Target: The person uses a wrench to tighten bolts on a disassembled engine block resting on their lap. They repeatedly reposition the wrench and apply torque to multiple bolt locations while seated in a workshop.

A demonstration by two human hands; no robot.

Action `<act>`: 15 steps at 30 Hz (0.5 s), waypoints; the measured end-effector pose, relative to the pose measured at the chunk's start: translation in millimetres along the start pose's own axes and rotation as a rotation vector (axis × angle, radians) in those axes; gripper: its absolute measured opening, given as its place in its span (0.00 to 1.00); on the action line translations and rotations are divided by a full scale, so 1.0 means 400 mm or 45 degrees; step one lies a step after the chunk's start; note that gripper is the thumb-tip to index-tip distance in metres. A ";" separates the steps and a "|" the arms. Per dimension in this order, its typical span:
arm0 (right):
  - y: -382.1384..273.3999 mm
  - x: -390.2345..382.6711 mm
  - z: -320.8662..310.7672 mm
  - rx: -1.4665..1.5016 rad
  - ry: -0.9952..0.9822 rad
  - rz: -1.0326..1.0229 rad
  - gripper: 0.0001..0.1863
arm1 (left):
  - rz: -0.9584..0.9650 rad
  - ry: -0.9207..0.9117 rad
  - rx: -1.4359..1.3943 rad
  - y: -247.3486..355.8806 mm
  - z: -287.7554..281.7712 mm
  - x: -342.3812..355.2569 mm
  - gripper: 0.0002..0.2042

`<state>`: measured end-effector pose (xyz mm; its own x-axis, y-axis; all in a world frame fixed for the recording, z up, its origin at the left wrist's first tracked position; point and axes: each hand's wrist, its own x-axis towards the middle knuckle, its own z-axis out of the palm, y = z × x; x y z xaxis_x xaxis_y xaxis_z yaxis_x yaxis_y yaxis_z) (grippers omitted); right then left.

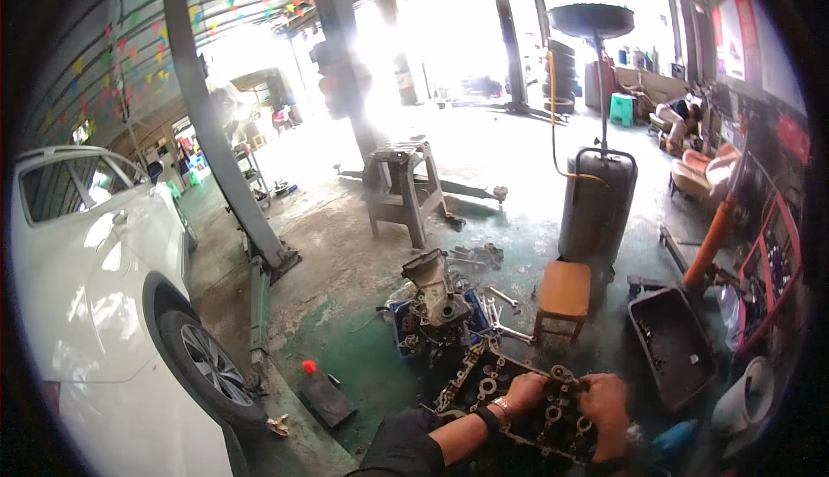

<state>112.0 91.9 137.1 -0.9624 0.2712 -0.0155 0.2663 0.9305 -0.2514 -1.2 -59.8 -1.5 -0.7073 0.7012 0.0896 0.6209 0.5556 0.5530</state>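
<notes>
— Since the cylinder head (518, 404) is heavy and greasy, why does the person grip it from both sides?

— Likely for balance: the left hand (524, 391) curls its fingers over the near-left edge, the right hand (604, 412) wraps the right end, both closed on the casting, which sits low before the person above the green floor (363, 356).

— And the engine parts (436, 304)?

— Just beyond it, beside the small orange stool (566, 291) and the dark tray (673, 343), probably kept within reach.
</notes>
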 end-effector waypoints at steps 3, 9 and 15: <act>0.015 0.016 0.030 0.210 0.171 0.109 0.14 | -0.019 -0.002 0.069 0.001 0.016 0.005 0.13; 0.032 0.041 0.049 -0.030 0.094 0.085 0.14 | -0.019 -0.054 0.154 0.000 0.048 0.011 0.13; 0.012 0.008 0.020 0.051 -0.066 0.102 0.11 | 0.002 0.018 0.103 0.002 0.045 0.001 0.08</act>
<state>109.7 95.5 128.1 -0.9399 0.3302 -0.0871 0.3411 0.8954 -0.2861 5.1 -50.9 -15.9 -0.7106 0.6961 0.1022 0.6467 0.5891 0.4845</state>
